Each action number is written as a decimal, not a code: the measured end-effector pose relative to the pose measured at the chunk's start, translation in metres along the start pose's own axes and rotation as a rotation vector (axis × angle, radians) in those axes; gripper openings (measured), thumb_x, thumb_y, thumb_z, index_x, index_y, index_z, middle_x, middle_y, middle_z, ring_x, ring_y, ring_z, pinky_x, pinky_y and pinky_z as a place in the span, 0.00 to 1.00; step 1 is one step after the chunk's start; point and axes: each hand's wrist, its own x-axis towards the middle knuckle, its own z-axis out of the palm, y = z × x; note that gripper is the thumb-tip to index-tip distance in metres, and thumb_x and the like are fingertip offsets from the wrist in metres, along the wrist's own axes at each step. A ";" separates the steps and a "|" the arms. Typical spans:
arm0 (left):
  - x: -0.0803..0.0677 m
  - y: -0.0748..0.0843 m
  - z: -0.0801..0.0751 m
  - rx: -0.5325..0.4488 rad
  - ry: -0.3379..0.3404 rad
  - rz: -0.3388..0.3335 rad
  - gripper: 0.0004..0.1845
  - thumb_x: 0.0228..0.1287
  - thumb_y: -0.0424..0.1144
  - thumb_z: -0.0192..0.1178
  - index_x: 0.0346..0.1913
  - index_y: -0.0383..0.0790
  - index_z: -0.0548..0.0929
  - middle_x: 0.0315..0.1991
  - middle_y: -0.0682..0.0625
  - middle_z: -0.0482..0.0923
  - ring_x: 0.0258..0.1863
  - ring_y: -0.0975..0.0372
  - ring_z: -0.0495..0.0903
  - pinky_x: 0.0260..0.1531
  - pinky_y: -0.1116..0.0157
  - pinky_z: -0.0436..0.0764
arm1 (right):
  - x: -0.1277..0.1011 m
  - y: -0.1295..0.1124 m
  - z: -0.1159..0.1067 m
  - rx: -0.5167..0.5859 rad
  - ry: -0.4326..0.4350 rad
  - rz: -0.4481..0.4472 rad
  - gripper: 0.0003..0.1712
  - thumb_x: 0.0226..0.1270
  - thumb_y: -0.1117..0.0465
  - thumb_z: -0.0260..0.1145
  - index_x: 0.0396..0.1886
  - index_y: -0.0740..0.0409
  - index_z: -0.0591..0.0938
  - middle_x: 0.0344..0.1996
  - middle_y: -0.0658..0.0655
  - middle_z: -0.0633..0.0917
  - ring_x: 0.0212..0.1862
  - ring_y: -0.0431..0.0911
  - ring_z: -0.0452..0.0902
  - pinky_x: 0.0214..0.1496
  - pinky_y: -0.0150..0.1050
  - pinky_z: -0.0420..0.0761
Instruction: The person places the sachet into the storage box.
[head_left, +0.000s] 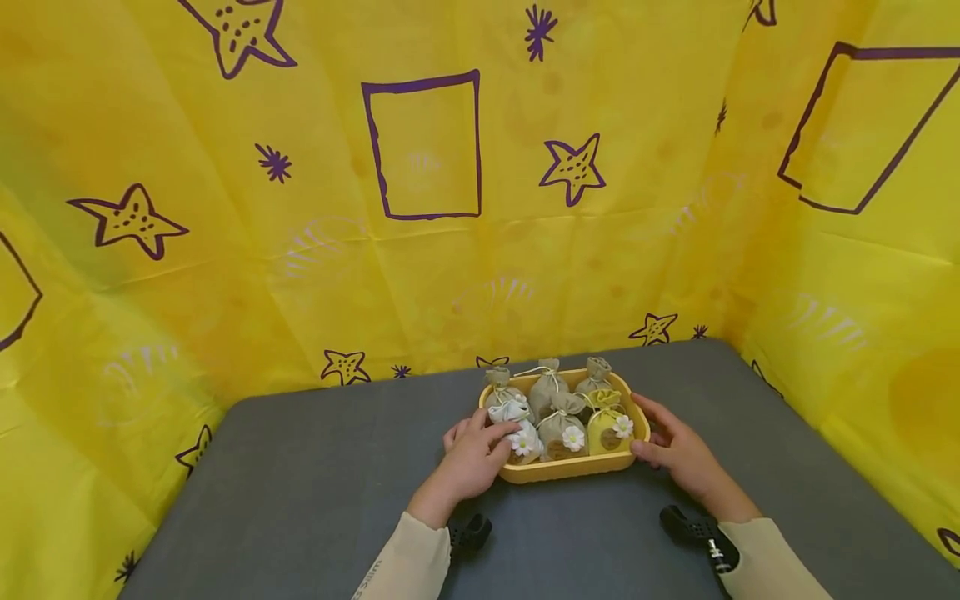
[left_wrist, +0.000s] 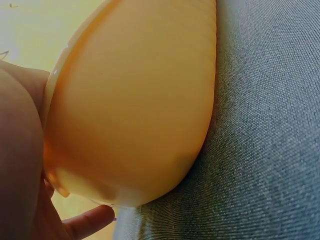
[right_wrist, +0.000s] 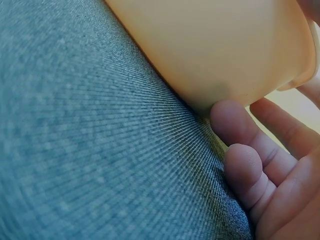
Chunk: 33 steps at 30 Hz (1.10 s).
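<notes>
A yellow plastic basket (head_left: 567, 472) with rounded corners rests on the grey table, filled with small drawstring sachets. One sachet is pale blue (head_left: 512, 412), one is yellow (head_left: 597, 431), and the others, such as the front middle one (head_left: 557, 422), are beige. White flowers decorate the front ones. My left hand (head_left: 474, 454) holds the basket's left end, thumb over the rim beside the pale blue sachet. At the opposite end, my right hand (head_left: 678, 447) grips the side, its thumb at the front corner. In the right wrist view, two curled fingertips (right_wrist: 231, 120) sit low by the basket wall.
The grey cloth-covered table (head_left: 322, 492) spreads around the basket. Behind and beside it hangs a yellow cloth (head_left: 420, 292) printed with purple starfish and frames. Black wrist mounts (head_left: 471, 533) sit under both sleeves.
</notes>
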 end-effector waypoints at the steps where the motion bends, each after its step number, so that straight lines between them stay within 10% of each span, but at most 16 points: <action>1: 0.000 0.000 0.000 -0.002 -0.004 -0.004 0.18 0.75 0.45 0.51 0.61 0.55 0.83 0.44 0.53 0.67 0.54 0.48 0.64 0.56 0.41 0.52 | 0.000 0.001 0.001 0.004 0.003 0.000 0.43 0.68 0.59 0.69 0.78 0.56 0.60 0.69 0.69 0.65 0.36 0.48 0.79 0.33 0.37 0.77; 27: -0.003 -0.011 0.006 -0.027 0.009 -0.030 0.18 0.75 0.46 0.51 0.61 0.56 0.83 0.41 0.54 0.67 0.49 0.50 0.67 0.55 0.41 0.52 | 0.011 0.014 0.008 0.000 -0.063 -0.060 0.43 0.69 0.61 0.67 0.78 0.56 0.57 0.68 0.70 0.65 0.43 0.47 0.78 0.36 0.36 0.78; 33: -0.005 -0.011 -0.010 -0.057 0.025 -0.049 0.23 0.76 0.50 0.52 0.70 0.51 0.76 0.68 0.41 0.67 0.66 0.44 0.64 0.62 0.36 0.47 | 0.022 0.012 0.005 -0.080 -0.080 -0.004 0.44 0.71 0.54 0.66 0.79 0.54 0.56 0.70 0.68 0.64 0.49 0.55 0.76 0.43 0.43 0.79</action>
